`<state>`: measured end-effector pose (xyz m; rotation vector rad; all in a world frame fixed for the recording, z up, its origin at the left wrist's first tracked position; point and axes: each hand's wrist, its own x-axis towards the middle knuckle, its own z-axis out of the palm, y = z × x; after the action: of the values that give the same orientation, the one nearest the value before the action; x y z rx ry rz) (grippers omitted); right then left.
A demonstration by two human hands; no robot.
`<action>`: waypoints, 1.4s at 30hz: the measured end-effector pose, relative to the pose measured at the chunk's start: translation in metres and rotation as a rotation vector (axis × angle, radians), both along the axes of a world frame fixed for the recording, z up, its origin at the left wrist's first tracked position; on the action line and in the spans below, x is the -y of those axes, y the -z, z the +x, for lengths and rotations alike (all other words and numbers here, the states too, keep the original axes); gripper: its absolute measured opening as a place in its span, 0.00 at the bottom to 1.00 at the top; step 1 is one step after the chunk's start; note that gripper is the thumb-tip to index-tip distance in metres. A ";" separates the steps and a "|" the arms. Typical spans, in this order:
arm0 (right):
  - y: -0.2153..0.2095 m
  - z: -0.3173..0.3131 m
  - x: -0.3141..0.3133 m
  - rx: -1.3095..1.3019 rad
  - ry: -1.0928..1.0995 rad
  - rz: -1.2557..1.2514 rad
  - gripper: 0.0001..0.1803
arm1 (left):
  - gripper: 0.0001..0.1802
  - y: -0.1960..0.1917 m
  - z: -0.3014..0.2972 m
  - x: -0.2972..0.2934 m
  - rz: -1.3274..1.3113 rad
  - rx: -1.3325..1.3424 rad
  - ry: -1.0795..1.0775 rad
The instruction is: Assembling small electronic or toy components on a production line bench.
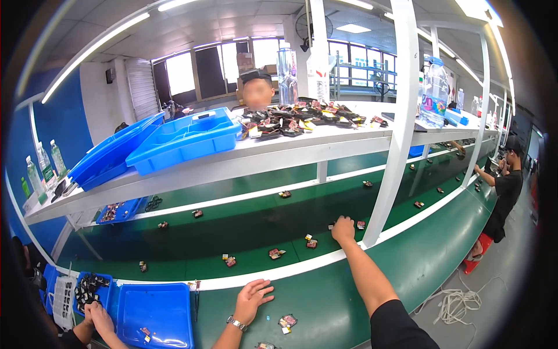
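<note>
My left hand [254, 295], with a metal watch at the wrist, hovers over the green bench top, fingers spread and nothing in them. Below it lie a small red-and-black electronic assembly [287, 322] with a yellow-white tag and another assembly [265, 345] at the lower edge. My right hand [343, 230] reaches over the white rail onto the green conveyor belt, fingers bent downward and closed. A small dark-and-white part [331, 226] shows at its fingertips, mostly hidden by the hand. Right beside this hand sits a red assembly [361, 225] on the belt.
Several assemblies [276, 253] are scattered along the belt. A white post [390, 145] rises just right of my right hand. Above, a shelf holds blue trays [186, 142], a heap of assemblies [302, 119] and bottles. Another person's hands [100, 320] are beside a blue tray [154, 314].
</note>
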<state>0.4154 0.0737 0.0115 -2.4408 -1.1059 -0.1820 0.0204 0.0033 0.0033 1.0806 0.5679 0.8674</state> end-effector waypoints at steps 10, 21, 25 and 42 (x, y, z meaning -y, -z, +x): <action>0.020 0.043 0.008 -0.242 -0.139 0.233 0.15 | 0.18 0.001 0.001 0.001 0.027 -0.028 0.011; -0.024 -0.065 0.103 -0.962 -0.842 -0.131 0.13 | 0.14 0.006 -0.001 0.003 0.022 -0.062 0.009; -0.021 -0.138 0.129 -0.710 -0.962 -0.247 0.11 | 0.14 0.005 0.003 0.003 0.068 -0.109 0.017; 0.012 -0.053 0.036 -0.051 -0.156 0.156 0.22 | 0.13 0.004 0.001 0.004 0.034 -0.101 -0.013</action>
<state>0.3622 0.0380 -0.0010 -2.2009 -1.2062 -0.1498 0.0218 -0.0010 -0.0011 1.1574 0.6474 0.8400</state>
